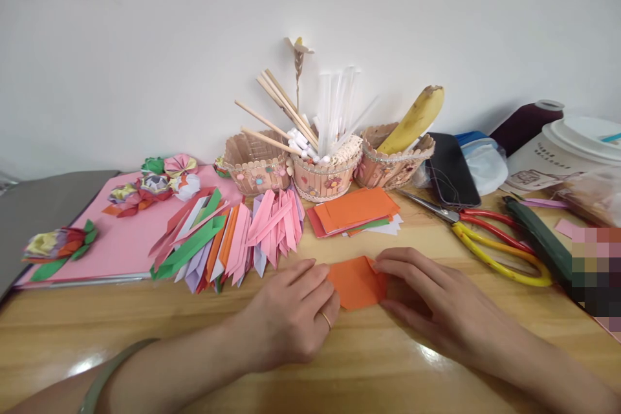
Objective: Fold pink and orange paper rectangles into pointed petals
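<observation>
An orange sheet of folding paper [359, 284] lies on the wooden table in front of me, its corners folded in. My left hand [301, 310] has its fingers curled over the sheet's left edge, and a ring shows on one finger. At the right edge, my right hand [427, 294] pinches the paper's upper corner between fingers and thumb. Just behind the sheet is a stack of coloured paper [356, 210], orange on top. Left of it lies a row of folded paper strips [228, 239] in pink, green, purple and orange.
Decorated baskets stand along the wall: one on the left [259, 162], a middle one [325, 181] with sticks and clear tubes, and one holding a banana [414, 119]. Scissors [499, 239], a phone [453, 168] and a white cup [557, 155] are right. Paper flowers [155, 184] rest on pink paper [126, 239].
</observation>
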The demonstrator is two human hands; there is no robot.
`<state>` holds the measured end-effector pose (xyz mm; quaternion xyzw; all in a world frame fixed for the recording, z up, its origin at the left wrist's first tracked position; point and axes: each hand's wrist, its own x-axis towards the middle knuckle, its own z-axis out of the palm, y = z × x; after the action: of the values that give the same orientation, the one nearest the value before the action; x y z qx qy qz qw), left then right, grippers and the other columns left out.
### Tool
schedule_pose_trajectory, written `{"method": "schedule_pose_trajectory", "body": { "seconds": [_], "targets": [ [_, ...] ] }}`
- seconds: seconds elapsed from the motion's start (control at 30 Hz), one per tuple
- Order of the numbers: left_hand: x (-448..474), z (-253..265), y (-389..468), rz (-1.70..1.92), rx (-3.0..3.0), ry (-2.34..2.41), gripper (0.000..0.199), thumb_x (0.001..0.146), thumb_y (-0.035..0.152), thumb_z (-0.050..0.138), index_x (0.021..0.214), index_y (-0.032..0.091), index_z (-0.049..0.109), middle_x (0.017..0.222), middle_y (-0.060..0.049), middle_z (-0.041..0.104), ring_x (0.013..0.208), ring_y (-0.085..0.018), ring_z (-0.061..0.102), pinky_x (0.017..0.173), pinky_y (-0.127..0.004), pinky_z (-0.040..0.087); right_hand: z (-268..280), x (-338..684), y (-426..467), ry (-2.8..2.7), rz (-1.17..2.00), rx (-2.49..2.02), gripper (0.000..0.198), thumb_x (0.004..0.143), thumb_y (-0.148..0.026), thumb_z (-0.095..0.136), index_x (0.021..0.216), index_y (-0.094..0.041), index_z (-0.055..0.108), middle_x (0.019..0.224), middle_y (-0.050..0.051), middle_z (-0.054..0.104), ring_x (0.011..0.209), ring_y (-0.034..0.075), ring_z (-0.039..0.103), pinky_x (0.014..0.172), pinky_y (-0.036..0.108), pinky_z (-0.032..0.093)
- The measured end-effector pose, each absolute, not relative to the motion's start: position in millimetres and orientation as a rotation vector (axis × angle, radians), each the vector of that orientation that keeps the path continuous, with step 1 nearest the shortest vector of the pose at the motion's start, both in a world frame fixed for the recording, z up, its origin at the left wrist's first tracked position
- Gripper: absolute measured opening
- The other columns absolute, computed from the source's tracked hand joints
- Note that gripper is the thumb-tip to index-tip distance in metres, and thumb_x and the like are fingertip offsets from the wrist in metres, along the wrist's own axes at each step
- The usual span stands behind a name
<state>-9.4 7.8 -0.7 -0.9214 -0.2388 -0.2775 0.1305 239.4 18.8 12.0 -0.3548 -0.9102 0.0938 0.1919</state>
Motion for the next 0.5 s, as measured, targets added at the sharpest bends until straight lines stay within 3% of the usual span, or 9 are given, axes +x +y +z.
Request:
{"method": "schedule_pose_trajectory", "body": {
  "seconds": [0.3, 0.5],
  "targets": [
    [-4.2, 5.9, 12.3, -1.01, -2.78, -0.919, 0.021, 0.086, 0.006, 0.048, 0.07, 0.01, 0.061, 0.068, -0.004, 0.062, 0.079, -0.019, 0.061, 0.073, -0.032, 0.053, 14.7, 234.3, 20.2, -2.554, 0.397, -0.928, 0.012, 0.09, -0.013, 0.047, 0.098, -0.019, 0.053, 0.096, 0.007, 0.061, 0.088, 0.017, 0.059, 0.074, 0.031, 0.051],
    [-5.2, 2.4, 9.2, -0.94, -2.89, -1.012, 0.019, 0.086, 0.011, 0.045, 0.072, 0.012, 0.059, 0.074, -0.006, 0.061, 0.085, -0.022, 0.059, 0.077, -0.038, 0.051, 15.3, 230.5, 20.6, -2.542, 0.362, -0.888, 0.012, 0.092, -0.015, 0.047, 0.087, -0.018, 0.057, 0.088, 0.006, 0.062, 0.082, 0.017, 0.057, 0.071, 0.032, 0.048]
  ]
}}
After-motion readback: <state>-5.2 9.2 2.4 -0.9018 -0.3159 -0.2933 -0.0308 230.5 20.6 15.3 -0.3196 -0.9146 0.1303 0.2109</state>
